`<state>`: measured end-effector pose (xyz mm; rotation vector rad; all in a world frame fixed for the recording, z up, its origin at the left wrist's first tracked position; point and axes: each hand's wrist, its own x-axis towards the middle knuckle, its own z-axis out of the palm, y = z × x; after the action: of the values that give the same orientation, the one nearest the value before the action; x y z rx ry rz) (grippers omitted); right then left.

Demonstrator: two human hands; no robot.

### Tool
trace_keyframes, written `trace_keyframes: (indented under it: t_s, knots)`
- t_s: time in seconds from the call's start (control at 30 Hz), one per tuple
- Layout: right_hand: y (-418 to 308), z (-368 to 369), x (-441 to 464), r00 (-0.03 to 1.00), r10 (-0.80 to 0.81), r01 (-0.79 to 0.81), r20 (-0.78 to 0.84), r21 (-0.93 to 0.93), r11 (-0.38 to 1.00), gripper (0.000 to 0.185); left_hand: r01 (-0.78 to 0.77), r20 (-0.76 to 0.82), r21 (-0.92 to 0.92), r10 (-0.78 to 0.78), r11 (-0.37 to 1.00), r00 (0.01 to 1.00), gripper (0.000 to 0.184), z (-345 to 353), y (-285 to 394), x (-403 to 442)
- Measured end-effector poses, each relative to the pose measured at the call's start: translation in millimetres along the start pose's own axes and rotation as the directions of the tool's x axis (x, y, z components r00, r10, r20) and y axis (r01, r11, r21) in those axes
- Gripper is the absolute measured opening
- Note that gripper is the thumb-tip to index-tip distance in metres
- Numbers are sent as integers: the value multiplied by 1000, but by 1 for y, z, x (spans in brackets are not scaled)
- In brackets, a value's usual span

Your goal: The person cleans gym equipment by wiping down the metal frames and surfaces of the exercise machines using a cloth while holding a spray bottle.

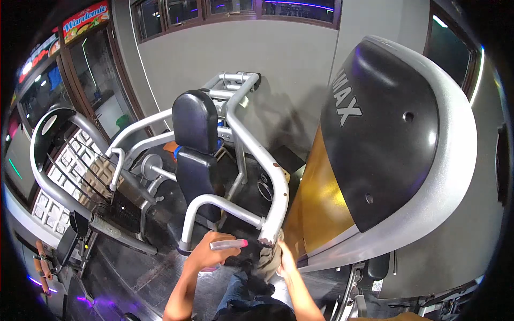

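Observation:
My left hand (206,251) is closed round a spray bottle (227,244) with a pale head and a pink nozzle tip pointing right. Most of the bottle is hidden by the hand; a bit of pink shows below it. My right hand (287,259) grips a crumpled grey-beige cloth (270,263), close beneath the lower end of a silver machine arm (277,198). That end has chipped paint. Just beyond my left hand a curved silver handle (219,200) joins this arm.
A black padded seat back (195,119) stands ahead inside the silver frame. At right rises a large black, silver and gold machine housing (385,134). Another machine with a rounded frame (45,171) is at left. A grey wall (225,53) lies behind.

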<state>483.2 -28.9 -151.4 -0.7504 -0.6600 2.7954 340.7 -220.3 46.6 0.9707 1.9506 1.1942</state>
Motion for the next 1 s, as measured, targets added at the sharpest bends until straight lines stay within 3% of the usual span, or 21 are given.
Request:
trace_keyframes:
  t_s: [0.07,0.17,0.23,0.27,0.33,0.37,0.4,0.47,0.5,0.53,0.63,0.67,0.77,0.87,1.0]
  knots:
    - [17,-4,-13,998,33,-37,45,85,996,39,7,0,-27,-7,1000,1000,20,1,-4,0]
    - [15,24,-37,1000,-28,28,-3,23,999,37,42,-28,-37,-43,998,999,20,2,-8,-2]
    - [7,45,-41,895,-418,362,-153,-298,883,38,37,-45,-88,-41,995,998,19,3,-11,-3]
    - [-2,55,-43,896,-417,360,-154,-299,884,38,39,-45,-90,-44,995,998,19,4,-12,-3]
    - [-16,72,-44,775,-618,432,-134,-602,672,37,46,-65,-97,-52,994,996,18,5,-14,-4]
    - [-15,65,-31,699,-712,508,-69,-653,562,33,45,-67,-99,-52,994,996,18,6,-15,-5]
    - [-18,68,-32,700,-711,508,-66,-654,561,33,46,-70,-103,-53,994,996,18,7,-18,-6]
    - [-31,77,-34,527,-829,416,189,-908,58,35,45,-82,-108,-54,993,995,17,8,-20,-9]
    - [-36,81,-36,460,-836,434,299,-897,-82,38,50,-93,-135,-62,990,994,18,9,-20,-11]
    - [-41,86,-41,466,-831,435,303,-897,-83,38,55,-103,-164,-72,985,992,18,10,-21,-14]
    - [-56,99,-62,644,-627,351,438,-898,-267,35,71,-131,-167,-93,983,987,18,13,-29,-18]
    - [-58,105,-69,647,-623,350,440,-897,-269,35,72,-134,-173,-96,982,986,18,14,-31,-20]
    - [-66,116,-77,733,-356,375,579,-781,-498,40,64,-153,-216,-98,974,983,19,18,-33,-20]
    - [-84,130,-64,792,-256,330,554,-741,-585,41,75,-158,-201,-108,977,981,19,21,-32,-22]
    - [-89,162,-46,801,-303,238,517,-738,-631,36,43,-153,-206,-75,978,985,19,25,-34,-27]
